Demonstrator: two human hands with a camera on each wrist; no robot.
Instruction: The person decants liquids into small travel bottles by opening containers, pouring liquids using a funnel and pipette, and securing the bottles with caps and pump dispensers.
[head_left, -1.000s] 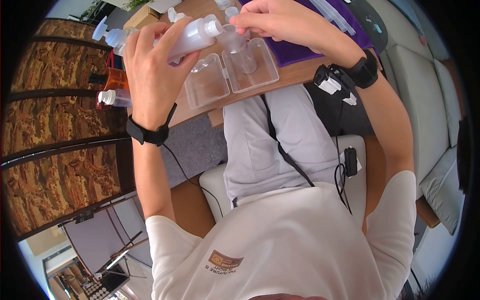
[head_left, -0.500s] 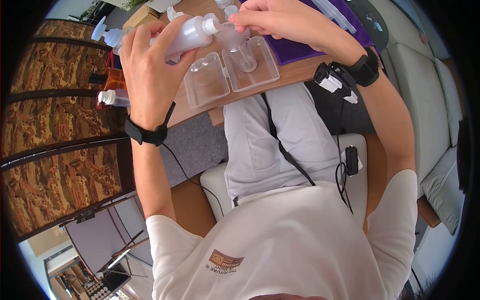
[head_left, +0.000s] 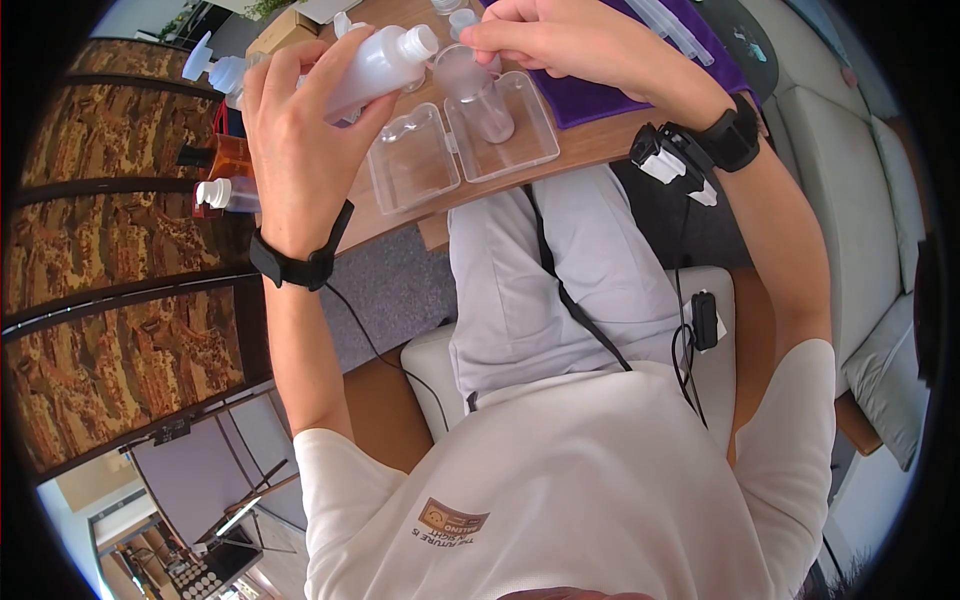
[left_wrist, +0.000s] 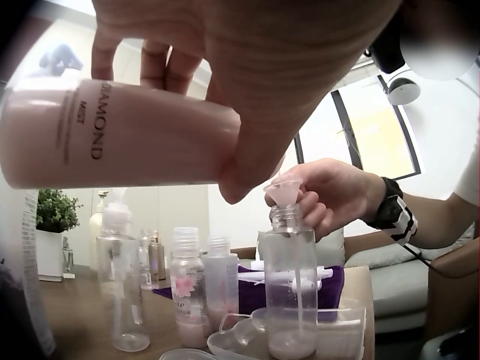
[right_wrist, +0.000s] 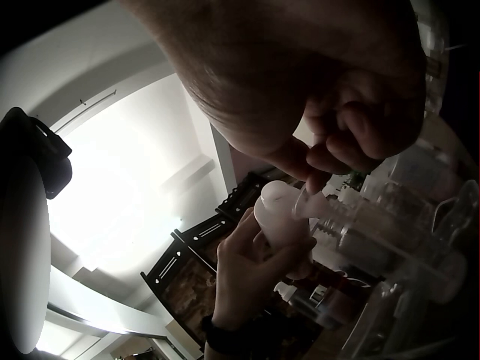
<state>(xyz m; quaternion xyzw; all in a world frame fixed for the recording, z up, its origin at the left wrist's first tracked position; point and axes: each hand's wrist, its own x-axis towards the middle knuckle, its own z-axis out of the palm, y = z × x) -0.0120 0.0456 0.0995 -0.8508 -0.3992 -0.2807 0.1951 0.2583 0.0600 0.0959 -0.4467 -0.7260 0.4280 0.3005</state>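
Note:
My left hand (head_left: 300,130) grips a large pinkish-white bottle (left_wrist: 120,139) lettered "DIAMOND MIST", held nearly level with its uncapped mouth close to a small funnel. The thumb and fingertips of my right hand (head_left: 570,45) pinch the rim of that funnel (left_wrist: 283,193). The funnel sits in the threaded neck of an upright clear bottle (left_wrist: 291,262). Inside the clear bottle a thin pale line runs down, and a little pale liquid lies at the bottom. In the head view, this bottle overlaps the right half of an open clear plastic case (head_left: 415,165).
A small flower-print bottle (left_wrist: 187,289) and an empty-looking clear spray bottle (left_wrist: 124,292) stand close by. Pump bottles (head_left: 228,195) line the table's left side. A purple cloth (head_left: 575,105) bears clear tubes (head_left: 675,35) on the right.
My left hand has tipped the large bottle's mouth upward, a little away from the funnel. The right hand keeps its place at the funnel.

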